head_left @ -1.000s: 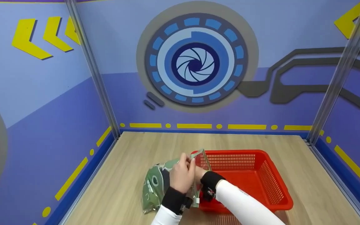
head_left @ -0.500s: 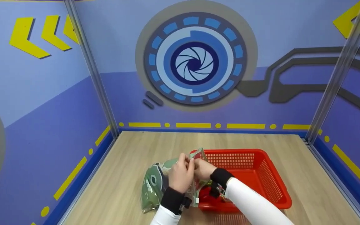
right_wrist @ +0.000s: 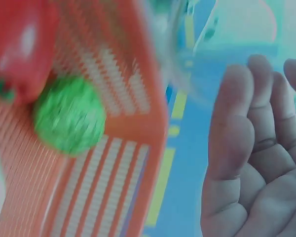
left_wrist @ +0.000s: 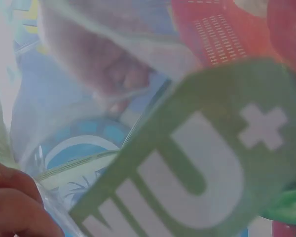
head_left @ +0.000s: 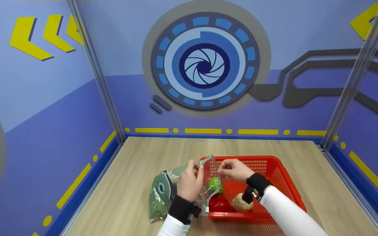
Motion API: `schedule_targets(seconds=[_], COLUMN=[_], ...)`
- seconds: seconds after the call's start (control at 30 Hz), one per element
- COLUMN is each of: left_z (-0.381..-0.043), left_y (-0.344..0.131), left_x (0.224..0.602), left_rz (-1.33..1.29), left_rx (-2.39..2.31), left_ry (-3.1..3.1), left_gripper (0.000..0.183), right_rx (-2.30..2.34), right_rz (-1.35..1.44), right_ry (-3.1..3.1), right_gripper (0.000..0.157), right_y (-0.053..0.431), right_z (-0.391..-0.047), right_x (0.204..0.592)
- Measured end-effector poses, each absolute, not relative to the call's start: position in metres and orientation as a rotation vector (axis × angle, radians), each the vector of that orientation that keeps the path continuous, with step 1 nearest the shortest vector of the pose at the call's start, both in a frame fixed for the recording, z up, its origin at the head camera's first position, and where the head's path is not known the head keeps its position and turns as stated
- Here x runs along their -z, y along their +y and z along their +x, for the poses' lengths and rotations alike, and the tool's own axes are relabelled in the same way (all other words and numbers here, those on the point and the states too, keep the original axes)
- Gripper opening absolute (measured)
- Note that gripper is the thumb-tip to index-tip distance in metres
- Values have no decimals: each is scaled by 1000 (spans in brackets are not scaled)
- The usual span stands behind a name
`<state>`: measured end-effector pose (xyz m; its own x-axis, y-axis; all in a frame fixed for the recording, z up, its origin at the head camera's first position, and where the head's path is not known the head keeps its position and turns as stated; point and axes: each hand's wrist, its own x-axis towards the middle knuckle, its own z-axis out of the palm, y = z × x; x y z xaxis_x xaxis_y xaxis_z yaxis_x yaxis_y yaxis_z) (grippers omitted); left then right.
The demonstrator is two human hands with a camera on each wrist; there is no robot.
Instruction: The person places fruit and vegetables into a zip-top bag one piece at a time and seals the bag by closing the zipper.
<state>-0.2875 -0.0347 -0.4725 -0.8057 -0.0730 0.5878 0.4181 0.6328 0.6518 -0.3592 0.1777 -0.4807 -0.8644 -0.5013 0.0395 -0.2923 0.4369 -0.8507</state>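
Observation:
My left hand [head_left: 189, 183] pinches the rim of a clear plastic slider bag [head_left: 161, 195] with green and white print. Its mouth stands spread toward the basket, with the white slider [head_left: 207, 209] low on the edge. In the left wrist view, the finger and thumb [left_wrist: 19, 207] grip the film beside the bag's printed panel [left_wrist: 207, 148]. Close to the right side of the mouth is my right hand [head_left: 236, 170], its fingers loosely bent. The right wrist view shows nothing in that hand's palm [right_wrist: 266, 197]; whether a fingertip touches the film, I cannot tell.
A red perforated basket [head_left: 282, 190] stands right of the bag. In it lie a bumpy green ball [head_left: 215, 185], a red bell pepper [head_left: 220, 204] and a beige round item [head_left: 241, 202]. Patterned wall panels [head_left: 126, 105] enclose the wooden table [head_left: 116, 193].
The right hand has pulled away from the left hand, moving right over the basket. The green ball, bell pepper and beige item have come into sight. The left hand has stayed on the bag.

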Motion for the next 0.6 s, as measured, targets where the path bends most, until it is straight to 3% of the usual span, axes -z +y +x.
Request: schedule_targets(seconds=[0.17,0.6], left_z=[-287,-287], left_y=[-35,-34], left_x=[473,474], left_rz=[-272,-270], left_rx=[1102,1101], left_ry=[-2268,-2279], left_gripper=[19,18], right_rx=[1186,781], right_rz=[-645,-608], right_ry=[2590,2638], right_gripper=[23,62], right_y=[203,224], right_z=[-359,-355], right_x=[496,537])
